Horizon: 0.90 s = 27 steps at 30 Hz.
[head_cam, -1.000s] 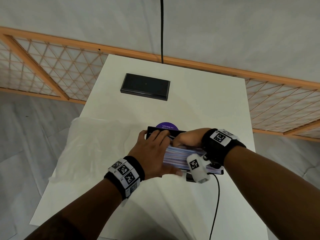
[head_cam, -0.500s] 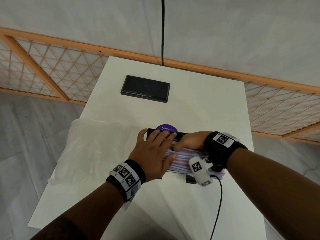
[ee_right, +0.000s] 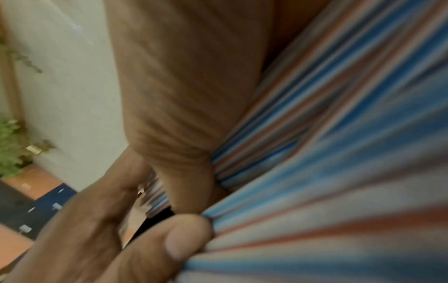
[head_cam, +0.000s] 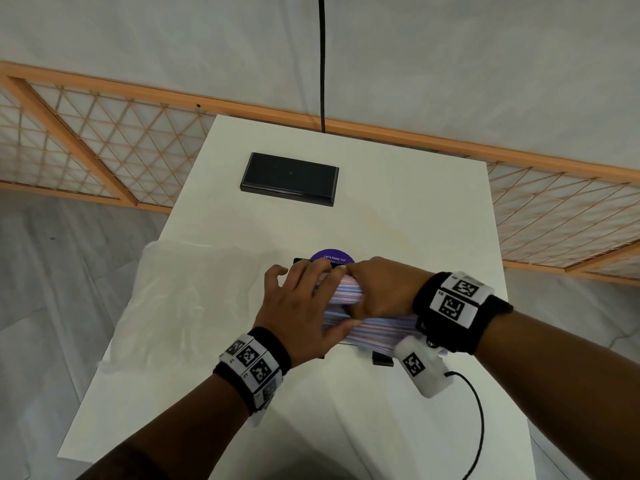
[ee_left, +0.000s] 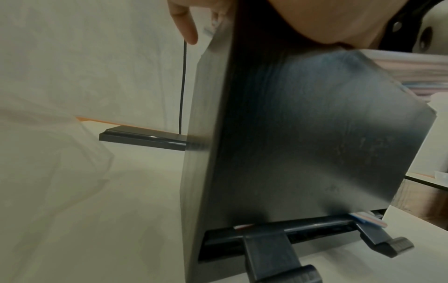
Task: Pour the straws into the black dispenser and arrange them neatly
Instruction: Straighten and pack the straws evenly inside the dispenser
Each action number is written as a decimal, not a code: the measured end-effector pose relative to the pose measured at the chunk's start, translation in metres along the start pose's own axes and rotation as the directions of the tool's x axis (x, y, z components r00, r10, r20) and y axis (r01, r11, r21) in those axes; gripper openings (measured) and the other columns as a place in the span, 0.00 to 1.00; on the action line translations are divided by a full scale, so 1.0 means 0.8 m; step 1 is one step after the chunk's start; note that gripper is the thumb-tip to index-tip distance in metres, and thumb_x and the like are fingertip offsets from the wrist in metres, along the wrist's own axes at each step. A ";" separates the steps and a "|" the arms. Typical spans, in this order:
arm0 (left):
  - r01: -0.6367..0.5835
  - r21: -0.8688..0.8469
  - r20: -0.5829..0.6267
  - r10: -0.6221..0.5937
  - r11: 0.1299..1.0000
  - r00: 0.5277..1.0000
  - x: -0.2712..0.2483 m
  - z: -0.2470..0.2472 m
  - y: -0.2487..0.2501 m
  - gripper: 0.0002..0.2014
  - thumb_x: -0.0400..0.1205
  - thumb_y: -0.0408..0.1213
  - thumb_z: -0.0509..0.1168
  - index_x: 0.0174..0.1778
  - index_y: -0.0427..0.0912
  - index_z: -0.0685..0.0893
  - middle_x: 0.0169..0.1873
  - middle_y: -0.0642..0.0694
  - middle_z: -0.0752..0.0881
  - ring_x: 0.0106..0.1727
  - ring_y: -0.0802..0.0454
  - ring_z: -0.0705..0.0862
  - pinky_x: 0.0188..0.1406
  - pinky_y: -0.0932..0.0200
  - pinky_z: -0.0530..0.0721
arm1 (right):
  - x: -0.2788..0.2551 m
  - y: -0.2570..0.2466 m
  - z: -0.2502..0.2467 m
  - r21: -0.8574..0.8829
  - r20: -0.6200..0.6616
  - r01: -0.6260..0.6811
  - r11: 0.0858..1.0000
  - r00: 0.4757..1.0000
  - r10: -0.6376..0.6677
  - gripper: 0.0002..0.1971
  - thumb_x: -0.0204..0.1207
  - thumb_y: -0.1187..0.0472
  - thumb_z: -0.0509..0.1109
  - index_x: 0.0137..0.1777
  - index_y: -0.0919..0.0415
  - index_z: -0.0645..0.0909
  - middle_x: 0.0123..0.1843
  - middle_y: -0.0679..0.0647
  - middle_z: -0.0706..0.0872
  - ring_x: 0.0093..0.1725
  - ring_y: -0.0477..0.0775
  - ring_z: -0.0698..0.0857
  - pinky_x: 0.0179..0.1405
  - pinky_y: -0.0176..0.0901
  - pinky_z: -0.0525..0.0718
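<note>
A thick bundle of red, blue and white striped straws (head_cam: 377,329) lies across the top of the black dispenser (head_cam: 300,261), which is mostly hidden under both hands. My right hand (head_cam: 381,289) grips the bundle from above, thumb and fingers curled round the straws (ee_right: 339,134). My left hand (head_cam: 301,303) rests against the bundle's left end with fingers spread and fairly straight. The left wrist view shows the dispenser's black side (ee_left: 290,134), with straws (ee_left: 412,70) above it and a few straw ends at its bottom slot (ee_left: 366,218).
The dispenser's black lid (head_cam: 289,178) lies flat at the far middle of the white table (head_cam: 415,209). A crumpled clear plastic bag (head_cam: 194,292) covers the table's left side. A purple round label (head_cam: 332,256) shows behind the dispenser. A black cable (head_cam: 474,410) trails at right.
My right hand has closed tighter on the straws and bunched their left end upward. My left hand's fingers have spread and shifted slightly left along the bundle's end.
</note>
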<state>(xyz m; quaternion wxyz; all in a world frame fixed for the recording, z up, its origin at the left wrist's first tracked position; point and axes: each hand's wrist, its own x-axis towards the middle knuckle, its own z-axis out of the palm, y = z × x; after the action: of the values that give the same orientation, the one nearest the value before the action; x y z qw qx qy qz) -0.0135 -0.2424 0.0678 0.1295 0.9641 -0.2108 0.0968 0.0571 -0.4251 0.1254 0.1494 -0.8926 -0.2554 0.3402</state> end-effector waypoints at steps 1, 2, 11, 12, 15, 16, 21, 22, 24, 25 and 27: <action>0.001 0.007 -0.026 -0.001 1.000 1.000 0.000 0.000 0.000 0.36 0.75 0.71 0.62 0.71 0.48 0.81 0.66 0.48 0.80 0.64 0.44 0.80 0.62 0.37 0.71 | -0.003 -0.003 0.001 -0.094 -0.062 -0.010 0.996 0.998 0.004 0.20 0.73 0.47 0.74 0.64 0.49 0.78 0.51 0.48 0.88 0.43 0.51 0.84 0.44 0.42 0.79; 0.003 0.011 -0.054 -0.003 1.000 0.999 0.001 -0.001 0.003 0.37 0.75 0.70 0.63 0.71 0.47 0.81 0.66 0.47 0.80 0.63 0.44 0.80 0.61 0.38 0.72 | -0.007 -0.006 0.004 -0.211 -0.127 -0.034 0.977 0.992 0.007 0.23 0.73 0.45 0.73 0.67 0.49 0.76 0.52 0.49 0.88 0.44 0.54 0.84 0.43 0.44 0.77; 0.090 -0.036 -0.070 -0.093 0.995 0.993 -0.003 0.003 0.005 0.35 0.78 0.67 0.62 0.73 0.46 0.78 0.77 0.40 0.73 0.75 0.38 0.72 0.69 0.38 0.72 | -0.009 -0.004 0.059 -0.431 -0.504 -0.157 0.889 0.858 -0.093 0.28 0.59 0.57 0.81 0.61 0.57 0.80 0.41 0.53 0.84 0.29 0.58 0.83 0.26 0.46 0.79; 0.092 -0.045 -0.056 -0.095 0.995 0.994 -0.005 0.003 0.004 0.33 0.80 0.65 0.60 0.73 0.46 0.78 0.76 0.41 0.73 0.76 0.39 0.72 0.70 0.38 0.72 | -0.008 -0.004 0.066 -0.409 -0.529 -0.167 0.897 0.844 -0.085 0.26 0.62 0.58 0.80 0.61 0.57 0.79 0.43 0.53 0.84 0.31 0.58 0.84 0.28 0.47 0.80; 0.114 -0.028 -0.001 -0.114 0.993 0.993 -0.008 0.006 0.004 0.28 0.82 0.62 0.57 0.71 0.48 0.79 0.69 0.45 0.79 0.70 0.42 0.77 0.64 0.39 0.75 | -0.005 -0.003 0.079 -0.354 -0.547 -0.170 0.920 0.835 -0.056 0.25 0.70 0.55 0.75 0.67 0.56 0.76 0.52 0.53 0.85 0.43 0.59 0.86 0.41 0.52 0.83; 0.129 -0.012 0.020 -0.129 0.992 0.991 -0.009 0.007 0.005 0.27 0.83 0.62 0.57 0.71 0.48 0.79 0.67 0.46 0.80 0.68 0.43 0.78 0.62 0.40 0.75 | -0.005 -0.001 0.080 -0.344 -0.535 -0.160 0.925 0.843 -0.053 0.27 0.70 0.54 0.74 0.70 0.56 0.75 0.56 0.53 0.85 0.47 0.59 0.86 0.46 0.54 0.83; 0.139 0.046 0.100 -0.143 0.989 0.985 -0.007 0.011 0.005 0.26 0.84 0.60 0.53 0.73 0.53 0.79 0.66 0.47 0.80 0.66 0.45 0.77 0.59 0.41 0.73 | -0.008 0.018 0.068 -0.104 -0.441 0.047 0.993 0.893 -0.088 0.33 0.71 0.53 0.76 0.77 0.56 0.72 0.67 0.53 0.84 0.59 0.57 0.85 0.58 0.53 0.83; 0.131 0.054 0.114 -0.137 0.990 0.984 -0.007 0.011 0.005 0.26 0.85 0.60 0.52 0.74 0.54 0.79 0.66 0.47 0.79 0.66 0.45 0.77 0.59 0.40 0.73 | -0.013 0.021 0.064 -0.039 -0.427 0.106 0.994 0.897 -0.113 0.32 0.71 0.54 0.77 0.76 0.55 0.73 0.68 0.52 0.83 0.61 0.54 0.84 0.60 0.51 0.83; 0.125 0.053 0.133 -0.131 0.991 0.982 -0.006 0.011 0.004 0.25 0.85 0.58 0.51 0.74 0.55 0.79 0.68 0.47 0.78 0.66 0.45 0.76 0.59 0.40 0.72 | -0.025 0.025 0.053 0.095 -0.413 0.173 0.980 0.903 -0.119 0.28 0.72 0.55 0.79 0.72 0.50 0.76 0.66 0.46 0.84 0.60 0.47 0.83 0.61 0.42 0.82; 0.128 0.051 0.137 -0.134 0.990 0.981 -0.005 0.010 0.004 0.24 0.85 0.57 0.52 0.74 0.55 0.79 0.69 0.48 0.77 0.67 0.45 0.76 0.60 0.40 0.72 | -0.032 0.028 0.047 0.151 -0.409 0.177 0.973 0.907 -0.102 0.26 0.72 0.57 0.79 0.70 0.47 0.78 0.64 0.43 0.85 0.59 0.43 0.83 0.61 0.38 0.81; 0.133 0.051 0.142 -0.139 0.990 0.980 -0.003 0.009 0.006 0.23 0.85 0.54 0.53 0.73 0.54 0.79 0.70 0.49 0.75 0.68 0.46 0.75 0.61 0.40 0.71 | -0.045 0.035 0.035 0.214 -0.423 0.158 0.964 0.905 -0.055 0.21 0.74 0.60 0.78 0.65 0.45 0.81 0.61 0.39 0.86 0.58 0.40 0.84 0.62 0.38 0.82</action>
<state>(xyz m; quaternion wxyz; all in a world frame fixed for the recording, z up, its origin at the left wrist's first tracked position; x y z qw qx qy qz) -0.0169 -0.2474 0.0614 0.1004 0.9831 -0.1515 0.0215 0.0246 -0.4657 0.1119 0.3265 -0.9038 -0.2231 0.1637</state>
